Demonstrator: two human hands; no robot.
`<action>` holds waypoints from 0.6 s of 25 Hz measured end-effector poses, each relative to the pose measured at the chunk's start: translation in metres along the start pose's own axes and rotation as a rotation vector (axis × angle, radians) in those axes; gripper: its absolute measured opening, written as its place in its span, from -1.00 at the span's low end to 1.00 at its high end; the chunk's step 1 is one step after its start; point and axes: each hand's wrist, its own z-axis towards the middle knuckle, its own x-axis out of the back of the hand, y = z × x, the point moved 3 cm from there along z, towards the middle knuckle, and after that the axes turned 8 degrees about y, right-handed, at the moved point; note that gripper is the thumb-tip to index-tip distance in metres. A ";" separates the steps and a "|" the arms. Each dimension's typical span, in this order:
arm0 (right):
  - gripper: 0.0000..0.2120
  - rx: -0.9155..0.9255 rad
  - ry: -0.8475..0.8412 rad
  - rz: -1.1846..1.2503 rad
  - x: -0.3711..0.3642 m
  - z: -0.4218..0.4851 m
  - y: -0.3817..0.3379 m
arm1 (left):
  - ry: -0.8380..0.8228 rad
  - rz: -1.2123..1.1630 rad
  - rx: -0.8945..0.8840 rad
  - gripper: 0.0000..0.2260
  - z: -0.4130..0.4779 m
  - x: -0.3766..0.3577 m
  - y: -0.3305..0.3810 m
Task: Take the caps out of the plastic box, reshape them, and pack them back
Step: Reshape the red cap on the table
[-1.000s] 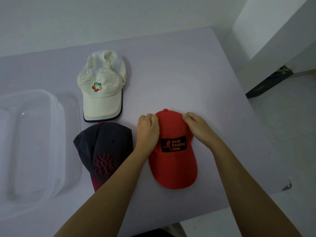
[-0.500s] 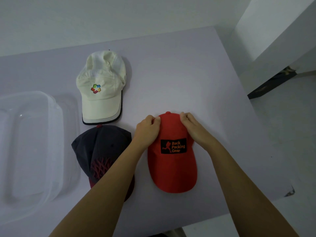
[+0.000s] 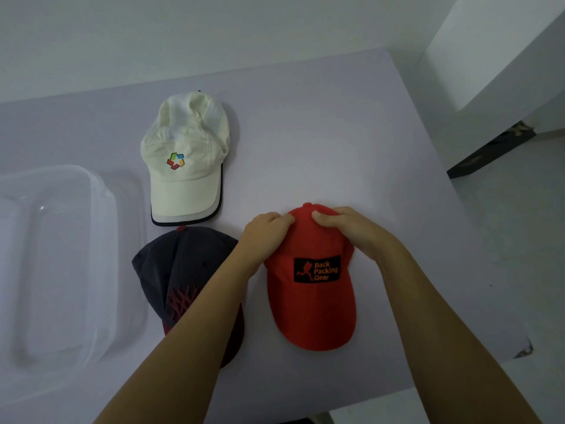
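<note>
A red cap with a black "Back Packing Gear" patch lies on the table, brim toward me. My left hand grips the left side of its crown, and my right hand pinches the crown's top right. A dark navy cap with a red web pattern lies to the left, partly hidden under my left forearm. A cream white cap with a coloured logo lies farther back. The clear plastic box stands at the left with no cap visible in it.
The pale table ends at its right edge near the red cap and at the front edge below my arms. Beyond the right edge are a white wall and floor, with a dark object on the floor.
Both hands have closed in toward the top of the red cap's crown, the right fingers now curled over it. The cap itself has stayed in place.
</note>
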 end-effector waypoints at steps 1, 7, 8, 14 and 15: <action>-0.73 0.001 0.018 0.003 0.000 0.000 -0.002 | 0.020 0.030 -0.060 -0.78 -0.001 0.003 0.003; -0.59 0.079 0.089 -0.078 -0.006 0.000 -0.010 | -0.006 -0.066 -0.071 -0.80 0.000 0.000 0.006; -0.56 0.101 0.104 -0.101 -0.007 0.001 -0.009 | -0.040 -0.128 -0.015 -0.81 0.002 -0.001 0.006; -0.46 0.192 0.218 -0.252 -0.010 -0.002 -0.011 | -0.050 0.035 -0.046 -0.69 0.004 0.003 0.003; -0.48 0.207 0.239 -0.256 -0.010 -0.003 -0.011 | -0.025 0.091 -0.081 -0.66 0.004 0.003 0.004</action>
